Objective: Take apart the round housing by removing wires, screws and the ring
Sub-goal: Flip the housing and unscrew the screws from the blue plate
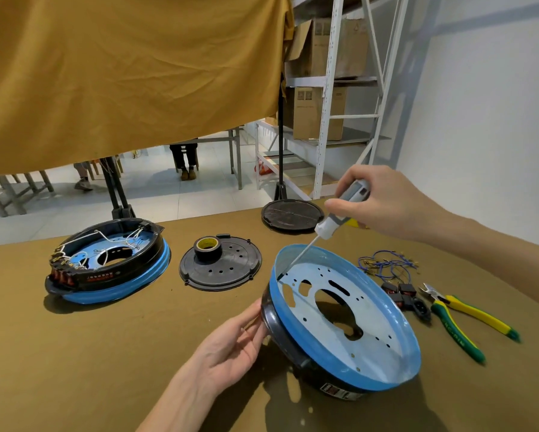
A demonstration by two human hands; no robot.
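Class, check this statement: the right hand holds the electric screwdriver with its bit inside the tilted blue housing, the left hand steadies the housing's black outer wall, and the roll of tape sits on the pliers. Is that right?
Not quite. The head view shows the roll of tape sitting on the black perforated cover plate, not on the pliers. The rest holds: the right hand holds the electric screwdriver with its bit inside the tilted blue housing, and the left hand steadies its black outer wall.

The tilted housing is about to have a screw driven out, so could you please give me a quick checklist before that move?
1. Tilted housing steadied: ok, left hand presses its black rim.
2. Electric screwdriver held firmly: ok, right hand wraps it.
3. Bit seated on a screw: cannot tell, the tip meets the inner wall at the far left.
4. Wires out of the housing: ok, the wire bundle lies on the table.
5. Pliers clear of the work: ok.
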